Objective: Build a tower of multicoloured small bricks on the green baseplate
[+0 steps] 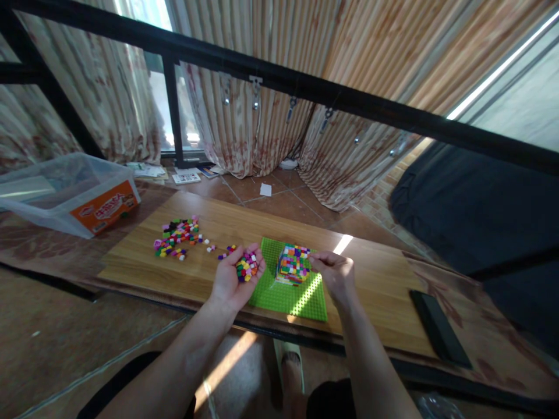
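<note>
Palm up, my left hand (pixel 227 280) is cupped around a heap of small coloured building bricks (pixel 247 267), left of the block build. A green studded baseplate (pixel 271 298) lies on the wooden board. On it stands a box-shaped build of many-coloured bricks (pixel 292 266). My right hand (pixel 335 274) is at the build's right side, thumb and forefinger pinched together near its upper edge. What lies between those fingertips is too small to make out. Beyond my left hand, more loose bricks (pixel 178 234) are scattered over the board.
A clear plastic bin (pixel 74 192) with an orange label stands at the far left. Toward the right end of the wooden board (pixel 375 291) lies a dark flat phone-like object (pixel 439 326). A black metal rail (pixel 271 81) crosses in front of curtains (pixel 262 35).
</note>
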Demonstrator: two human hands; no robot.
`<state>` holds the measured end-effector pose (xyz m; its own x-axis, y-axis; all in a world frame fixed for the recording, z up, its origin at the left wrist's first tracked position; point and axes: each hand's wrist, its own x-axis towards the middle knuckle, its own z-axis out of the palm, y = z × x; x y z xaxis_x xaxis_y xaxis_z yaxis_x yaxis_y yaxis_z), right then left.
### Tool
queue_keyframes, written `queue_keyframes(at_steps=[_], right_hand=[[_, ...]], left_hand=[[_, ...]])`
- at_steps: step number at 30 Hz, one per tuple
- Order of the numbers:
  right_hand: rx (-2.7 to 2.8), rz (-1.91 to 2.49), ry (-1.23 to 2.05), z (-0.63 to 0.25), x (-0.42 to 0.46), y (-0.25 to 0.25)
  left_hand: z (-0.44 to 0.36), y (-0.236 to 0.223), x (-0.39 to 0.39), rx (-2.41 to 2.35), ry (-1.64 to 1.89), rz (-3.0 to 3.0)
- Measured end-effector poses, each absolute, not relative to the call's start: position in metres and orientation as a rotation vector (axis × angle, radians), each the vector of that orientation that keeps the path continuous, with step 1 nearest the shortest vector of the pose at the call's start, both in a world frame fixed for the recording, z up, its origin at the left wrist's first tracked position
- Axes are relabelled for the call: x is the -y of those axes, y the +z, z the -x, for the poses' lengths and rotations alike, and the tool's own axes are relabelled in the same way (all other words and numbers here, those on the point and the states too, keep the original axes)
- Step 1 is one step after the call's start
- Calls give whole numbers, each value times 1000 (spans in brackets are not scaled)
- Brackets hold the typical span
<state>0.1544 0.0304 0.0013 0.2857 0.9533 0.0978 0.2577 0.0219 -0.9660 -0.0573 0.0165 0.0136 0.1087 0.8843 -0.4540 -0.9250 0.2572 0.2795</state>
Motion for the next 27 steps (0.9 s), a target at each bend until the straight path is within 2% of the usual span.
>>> queue_keyframes(at_steps=[5, 12, 20, 27], right_hand=[[1227, 1406, 828, -159, -28, 8], [1133, 1310, 489, -151, -24, 20], [1769, 1122, 586, -82, 0, 24], [1872, 1126, 622, -69, 2, 26]], left_hand=[[57, 14, -17, -603, 1339, 86], [56, 16, -16, -563, 1315, 100], [55, 19, -13, -494, 1267, 87], [62, 18, -12, -475, 1264, 97]])
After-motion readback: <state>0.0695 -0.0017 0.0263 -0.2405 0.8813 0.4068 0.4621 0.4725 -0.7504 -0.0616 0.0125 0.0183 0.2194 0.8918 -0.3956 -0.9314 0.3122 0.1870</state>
